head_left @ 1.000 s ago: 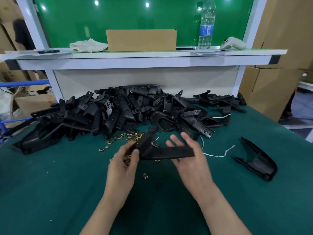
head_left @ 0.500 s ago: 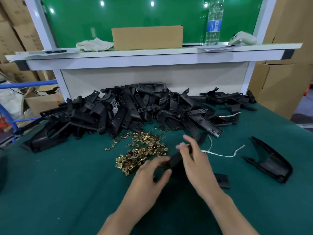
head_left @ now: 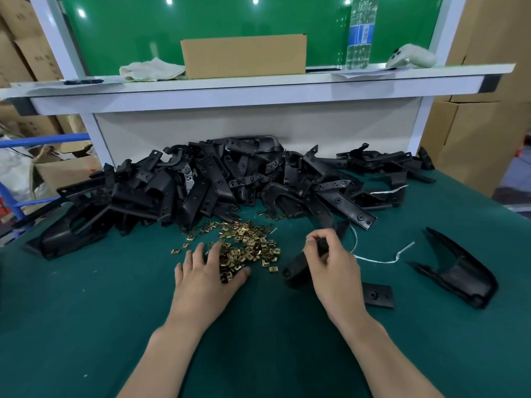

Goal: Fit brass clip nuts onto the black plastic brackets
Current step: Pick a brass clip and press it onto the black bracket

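A cardboard box (head_left: 243, 56) sits on the white shelf (head_left: 258, 90); a crumpled cloth (head_left: 150, 70) lies just left; a water bottle (head_left: 359, 33) stands right; a white string (head_left: 379, 258) trails across the green mat (head_left: 86, 311).

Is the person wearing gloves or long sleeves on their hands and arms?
No. The left hand and the right hand are both bare, with no gloves, rings or watch showing. Both forearms are uncovered too; no sleeve reaches into view.

2 hands (head_left: 207, 280), 1 bracket pile (head_left: 218, 185), 1 clip nut heap (head_left: 247, 245), 1 bottle (head_left: 359, 33), 1 cardboard box (head_left: 244, 56), 1 rag (head_left: 152, 70), loose brackets uncountable
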The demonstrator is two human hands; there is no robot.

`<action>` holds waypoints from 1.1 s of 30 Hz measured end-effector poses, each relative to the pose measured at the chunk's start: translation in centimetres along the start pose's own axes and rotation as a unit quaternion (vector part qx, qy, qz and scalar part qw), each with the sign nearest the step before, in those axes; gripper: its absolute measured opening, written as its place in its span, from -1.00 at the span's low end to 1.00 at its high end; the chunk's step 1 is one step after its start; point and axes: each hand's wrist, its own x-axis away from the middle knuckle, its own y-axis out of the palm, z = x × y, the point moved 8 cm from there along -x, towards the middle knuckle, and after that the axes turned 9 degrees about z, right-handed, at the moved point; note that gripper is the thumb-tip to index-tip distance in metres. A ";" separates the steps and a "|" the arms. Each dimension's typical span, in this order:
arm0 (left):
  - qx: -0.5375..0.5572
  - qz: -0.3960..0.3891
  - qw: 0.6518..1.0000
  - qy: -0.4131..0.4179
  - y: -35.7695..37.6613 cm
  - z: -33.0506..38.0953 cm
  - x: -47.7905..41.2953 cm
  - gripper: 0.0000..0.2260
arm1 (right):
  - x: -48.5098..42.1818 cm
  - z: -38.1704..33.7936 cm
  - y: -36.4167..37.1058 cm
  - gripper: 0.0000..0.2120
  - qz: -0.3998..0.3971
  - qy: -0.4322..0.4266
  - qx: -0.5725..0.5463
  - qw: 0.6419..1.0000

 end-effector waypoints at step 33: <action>0.072 0.131 0.970 0.190 -2.4 4.0 0.0 -0.89 | -0.6 0.9 0.8 -0.66 -0.001 0.044 -0.062 0.997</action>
